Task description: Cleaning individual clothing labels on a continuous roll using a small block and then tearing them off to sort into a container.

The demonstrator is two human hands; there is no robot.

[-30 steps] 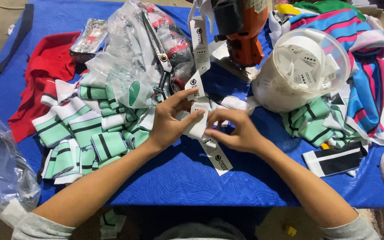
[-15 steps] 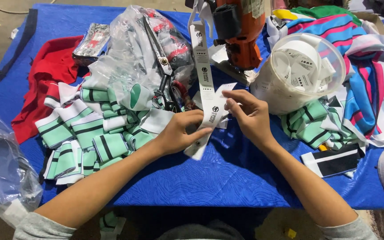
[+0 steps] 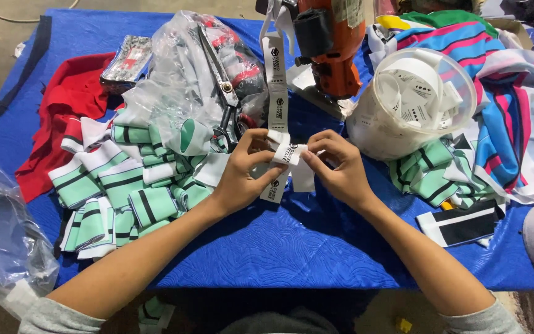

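Observation:
A long white label strip with black printed marks runs down from the orange machine to both hands. My left hand pinches the strip at table-centre, with its tail hanging below the fingers. My right hand grips a folded white label piece beside it, fingertips touching the left hand's. Both hover just above the blue cloth-covered table.
Green, white and black striped cuffs pile at left, more cuffs at right. A clear plastic tub of labels, scissors on a plastic bag, red fabric, striped fabric and a black-white band surround.
Both hands rose and shifted slightly toward the machine, then settled back at centre. The label strip got folded over between the fingertips; its free tail is shorter now.

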